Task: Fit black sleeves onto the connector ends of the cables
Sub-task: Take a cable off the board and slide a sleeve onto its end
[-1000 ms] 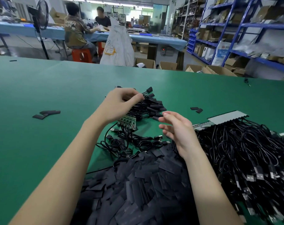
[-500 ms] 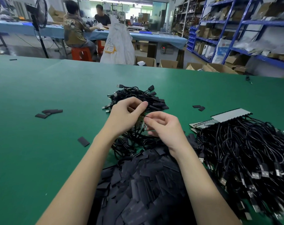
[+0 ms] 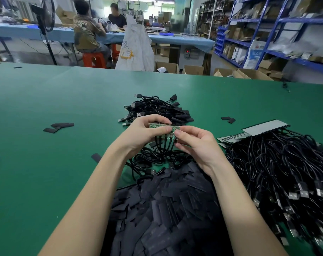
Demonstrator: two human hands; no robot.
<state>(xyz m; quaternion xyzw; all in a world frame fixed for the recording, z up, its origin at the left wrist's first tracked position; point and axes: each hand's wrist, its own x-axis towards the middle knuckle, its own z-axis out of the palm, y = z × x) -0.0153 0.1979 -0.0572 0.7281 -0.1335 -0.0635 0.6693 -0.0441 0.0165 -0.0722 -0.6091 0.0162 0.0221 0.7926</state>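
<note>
– Position of the hands?
– Left hand (image 3: 145,134) raised at centre frame, forearm entering from 7 o'clock; right hand (image 3: 197,143) just beside it toward 3 o'clock, forearm entering from 5 o'clock.
– State?
– Both with fingers curled, thumbs forward, pinching one shared item between them.

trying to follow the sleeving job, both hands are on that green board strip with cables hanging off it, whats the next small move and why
Probably snap one cable end off the green board strip. Both the left hand and the right hand pinch it, the cables are joined to it, and neither holds a sleeve from the pile of black sleeves yet.
</note>
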